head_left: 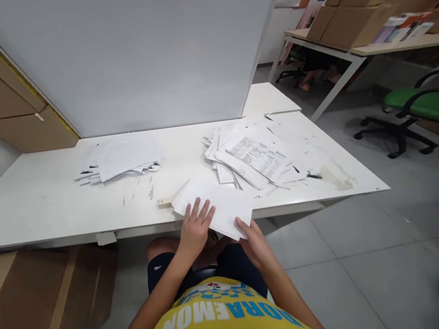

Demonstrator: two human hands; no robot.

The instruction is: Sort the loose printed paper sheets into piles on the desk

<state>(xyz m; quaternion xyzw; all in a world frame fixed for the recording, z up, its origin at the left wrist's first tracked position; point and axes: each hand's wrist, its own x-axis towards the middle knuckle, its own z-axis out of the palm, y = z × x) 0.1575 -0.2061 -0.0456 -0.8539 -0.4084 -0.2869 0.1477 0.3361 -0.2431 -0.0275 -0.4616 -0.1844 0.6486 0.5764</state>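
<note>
- Left hand (195, 226): fingers spread, lying flat on a small stack of thin white paper sheets (214, 208) at the near edge of the white laminate table (40, 200).
- Right hand (255, 243): pinches the stack's overhanging corner, thumb on top.
- Risk: the smooth sheets project past the table edge; a loose pinch could let them fan out and slip to the grey tiled floor (374, 252).
- Beside: a splayed heap of printed forms (256, 157), just right; a flatter white pile (120, 158), well apart.
</note>
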